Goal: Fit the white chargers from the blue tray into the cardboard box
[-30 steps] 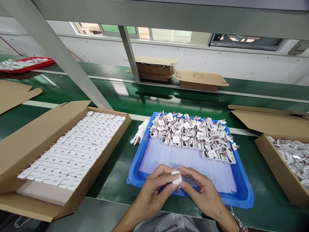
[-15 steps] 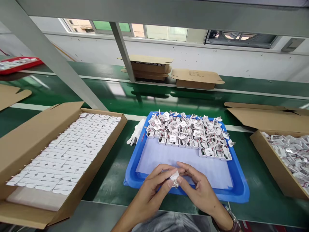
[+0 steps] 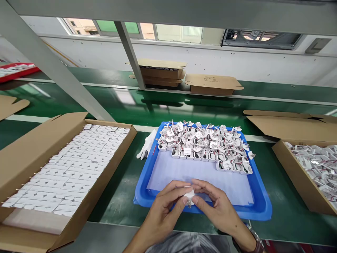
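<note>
A small white plug adapter [image 3: 189, 196] with metal prongs is held between my two hands, above the near rim of the blue tray [image 3: 139, 189]. Its prongs point down toward me. The fingers and thumb of my left hand [image 3: 168, 203] close on its left side. My right hand [image 3: 214, 202] pinches the right side with its thumb and fingertips. Beyond my hands, rows of open white adapter housings [image 3: 202, 140] with red and dark wires and loose pronged covers fill the far part of the tray.
At left, an open cardboard box [image 3: 105, 175] holds packed rows of white adapters [image 3: 71, 168]. Another cardboard box [image 3: 292, 175] at right holds loose white parts with wires [image 3: 316, 165]. White gloves [image 3: 146, 146] lie beside the tray. A slanted metal post [image 3: 60, 70] stands ahead on the left.
The adapter has been turned slightly between my fingers, and its prongs now face more directly toward me. Both hands stay in nearly the same place; the camera view has shifted a little.
</note>
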{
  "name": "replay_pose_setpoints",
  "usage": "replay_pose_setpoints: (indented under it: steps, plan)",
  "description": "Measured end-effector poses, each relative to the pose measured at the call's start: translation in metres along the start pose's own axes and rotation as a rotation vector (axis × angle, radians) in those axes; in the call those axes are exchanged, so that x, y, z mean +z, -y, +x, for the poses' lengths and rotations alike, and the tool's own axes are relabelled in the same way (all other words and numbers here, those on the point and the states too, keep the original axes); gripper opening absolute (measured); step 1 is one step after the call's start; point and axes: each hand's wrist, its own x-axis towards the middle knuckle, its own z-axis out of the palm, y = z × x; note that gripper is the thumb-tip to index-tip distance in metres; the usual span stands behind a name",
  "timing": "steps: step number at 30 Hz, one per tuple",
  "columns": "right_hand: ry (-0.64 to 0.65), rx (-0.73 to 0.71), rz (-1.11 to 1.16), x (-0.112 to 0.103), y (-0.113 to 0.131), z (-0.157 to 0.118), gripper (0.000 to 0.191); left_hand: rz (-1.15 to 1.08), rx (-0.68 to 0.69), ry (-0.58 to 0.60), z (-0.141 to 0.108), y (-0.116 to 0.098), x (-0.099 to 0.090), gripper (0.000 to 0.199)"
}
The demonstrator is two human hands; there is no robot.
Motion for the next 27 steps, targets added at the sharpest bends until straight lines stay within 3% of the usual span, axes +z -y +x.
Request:
replay_pose_setpoints:
  steps: [9, 17, 27]
  plan:
    - [-0.04, -0.056, -0.118, 0.003, 0.007, -0.001, 0.034, 0.048, 0.063, 0.009, -0.002, 0.005, -0.001, 0.033]
    - [0.065, -0.089, -0.084, -0.003, 0.0, 0.001, 0.042, 0.166, 0.016, 0.079, 0.0, 0.001, -0.006, 0.038]
    - [0.038, -0.148, -0.119, -0.001, -0.002, 0.0, 0.039, 0.19, 0.093, 0.053, -0.001, 0.005, -0.005, 0.037]
